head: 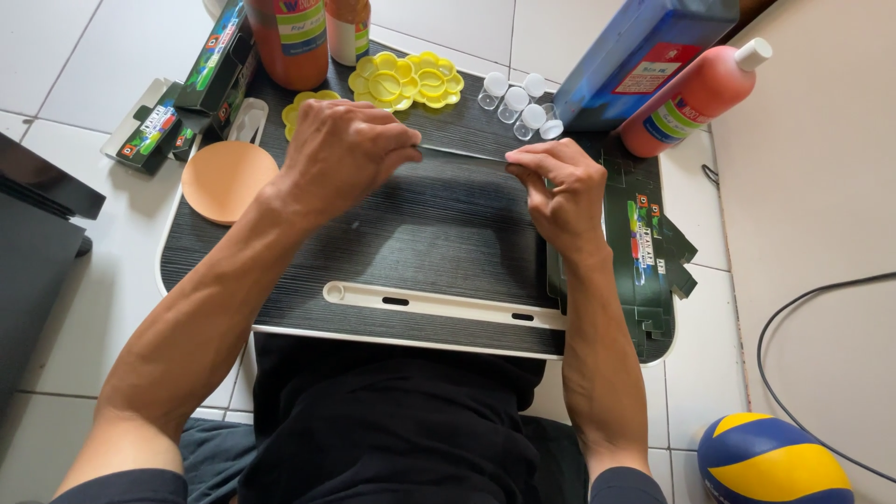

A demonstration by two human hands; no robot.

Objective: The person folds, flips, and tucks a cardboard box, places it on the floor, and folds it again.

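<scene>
Left hand (341, 154) and right hand (560, 187) each pinch an end of what looks like a thin dark stick (462, 154); steady, even tension keeps it level above the black table (420, 233).

A dark wood-grain lap table (420, 243) rests on the white tiled floor (56, 56), carrying yellow paint palettes (406, 79), small clear jars (518, 103), an orange disc (227, 180), orange bottles (289, 37) and flattened dark cartons (649, 243).

thin dark strip (462, 152), held level betw both hands, just above lap desk
</scene>
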